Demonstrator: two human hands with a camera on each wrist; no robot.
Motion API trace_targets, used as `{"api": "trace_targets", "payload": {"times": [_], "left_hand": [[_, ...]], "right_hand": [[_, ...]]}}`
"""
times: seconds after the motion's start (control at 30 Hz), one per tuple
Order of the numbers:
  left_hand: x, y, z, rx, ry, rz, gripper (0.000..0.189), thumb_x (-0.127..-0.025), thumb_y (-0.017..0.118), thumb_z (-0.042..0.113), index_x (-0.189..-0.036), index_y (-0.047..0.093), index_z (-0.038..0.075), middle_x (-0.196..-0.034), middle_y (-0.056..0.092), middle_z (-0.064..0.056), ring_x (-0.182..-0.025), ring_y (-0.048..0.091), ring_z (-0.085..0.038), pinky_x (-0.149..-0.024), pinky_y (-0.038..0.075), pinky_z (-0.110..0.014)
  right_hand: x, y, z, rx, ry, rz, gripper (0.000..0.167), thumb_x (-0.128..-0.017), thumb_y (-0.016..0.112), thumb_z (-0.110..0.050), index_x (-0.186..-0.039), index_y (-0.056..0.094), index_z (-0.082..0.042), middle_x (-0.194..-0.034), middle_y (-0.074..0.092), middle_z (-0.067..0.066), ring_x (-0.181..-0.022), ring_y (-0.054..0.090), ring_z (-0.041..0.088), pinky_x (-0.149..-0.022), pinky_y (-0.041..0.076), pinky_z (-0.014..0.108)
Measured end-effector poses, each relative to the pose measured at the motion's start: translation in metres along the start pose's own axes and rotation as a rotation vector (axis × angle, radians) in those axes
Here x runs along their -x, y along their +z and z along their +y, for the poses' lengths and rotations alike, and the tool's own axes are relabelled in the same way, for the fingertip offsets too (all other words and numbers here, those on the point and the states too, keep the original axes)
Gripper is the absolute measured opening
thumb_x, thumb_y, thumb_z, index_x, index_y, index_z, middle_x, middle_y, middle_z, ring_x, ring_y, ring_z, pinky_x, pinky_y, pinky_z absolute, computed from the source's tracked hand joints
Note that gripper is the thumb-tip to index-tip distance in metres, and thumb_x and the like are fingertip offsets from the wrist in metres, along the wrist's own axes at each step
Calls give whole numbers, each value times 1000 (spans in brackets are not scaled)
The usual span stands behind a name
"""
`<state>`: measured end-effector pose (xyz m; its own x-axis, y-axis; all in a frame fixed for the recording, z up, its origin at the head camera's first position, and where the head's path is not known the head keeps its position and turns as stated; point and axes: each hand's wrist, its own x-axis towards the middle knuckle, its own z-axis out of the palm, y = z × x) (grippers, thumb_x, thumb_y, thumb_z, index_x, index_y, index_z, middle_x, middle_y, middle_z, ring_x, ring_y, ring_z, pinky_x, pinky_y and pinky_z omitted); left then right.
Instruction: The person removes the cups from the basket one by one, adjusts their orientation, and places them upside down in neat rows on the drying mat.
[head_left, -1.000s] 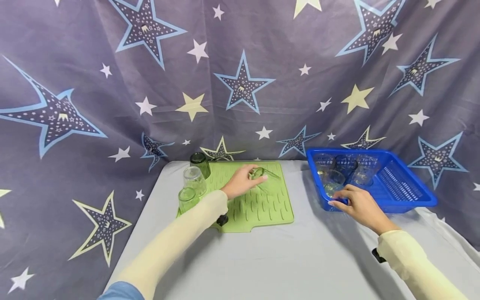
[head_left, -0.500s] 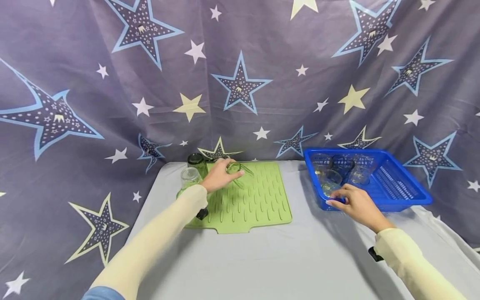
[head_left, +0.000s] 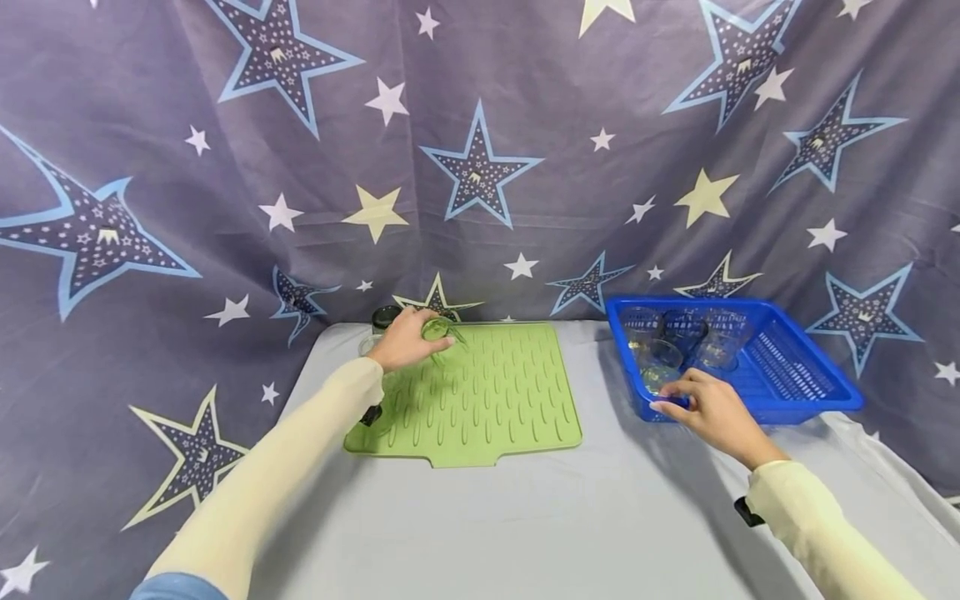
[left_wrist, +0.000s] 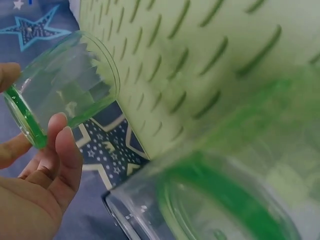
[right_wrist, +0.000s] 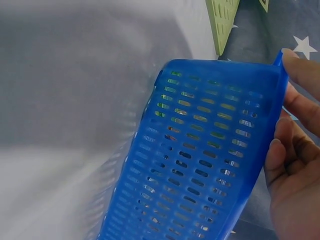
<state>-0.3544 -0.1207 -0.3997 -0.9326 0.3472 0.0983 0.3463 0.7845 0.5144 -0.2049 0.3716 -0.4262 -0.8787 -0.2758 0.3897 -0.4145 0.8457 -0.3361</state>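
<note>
My left hand [head_left: 405, 342] holds a pale green drinking glass [left_wrist: 70, 80] by its thick base, fingers and thumb around it. The mouth of that glass points away from the palm, over the back left of a ridged green drying mat [head_left: 495, 392]. Close beside the hand stands a dark green glass [head_left: 386, 317], partly covered. A clear glass [head_left: 367, 344] shows only a sliver behind the hand. Large in the left wrist view is another green-based glass [left_wrist: 225, 205]. My right hand [head_left: 712, 414] pinches the near left rim of a blue plastic basket [right_wrist: 215, 110].
Several glasses, among them a clear one [head_left: 660, 379], stand in the left part of the basket. The mat and basket lie on a white-covered table [head_left: 525, 533]. A star-patterned curtain [head_left: 555, 225] hangs directly behind them.
My left hand has carried the green glass leftward across the mat, toward the glasses at its left edge. My right hand stays on the basket rim.
</note>
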Motion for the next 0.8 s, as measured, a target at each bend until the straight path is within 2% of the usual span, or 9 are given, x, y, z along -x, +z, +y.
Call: {"api": "trace_targets", "payload": {"times": [0.2,0.33,0.57,0.7,0.8], "left_hand": [[-2,-2,-7,-53,-26,10,73,-97,70,46,-151,47,2,-147,48,-22,-137,43,-42,-112,38,-59],[-7,-5,-12,-103,-53,5,75,-97,69,48,-153,46,3,-145,45,-23,-128,50,-42,-105,44,-60],[-16,-8,-21,-162,-89,-21,77,-98,66,49,-154,43,2,-154,35,-28,-134,45,-48,-104,42,-66],[-23,-7,-25,-195,-91,-37,77,-100,64,50,-156,41,2,-157,33,-28,-134,45,-48,-104,42,-65],[-27,-6,-26,-230,-75,-39,77,-100,63,49,-156,40,1,-153,38,-26,-124,53,-44,-96,48,-61]], "right_hand": [[-1,-2,1,7,-1,12,19,-90,82,-29,-99,80,-12,-84,56,-8,-60,44,6,-54,39,27],[1,-1,1,-3,22,2,20,-90,82,-30,-99,80,-12,-84,56,-7,-61,44,7,-54,39,27],[2,2,0,-14,36,2,20,-91,82,-30,-99,80,-12,-83,54,-7,-62,43,8,-55,38,27],[2,2,-1,-19,35,7,21,-91,82,-31,-100,80,-12,-82,54,-8,-62,42,8,-55,38,27],[2,2,0,-26,40,9,21,-91,81,-31,-100,80,-12,-83,54,-8,-62,43,8,-55,38,26]]}}
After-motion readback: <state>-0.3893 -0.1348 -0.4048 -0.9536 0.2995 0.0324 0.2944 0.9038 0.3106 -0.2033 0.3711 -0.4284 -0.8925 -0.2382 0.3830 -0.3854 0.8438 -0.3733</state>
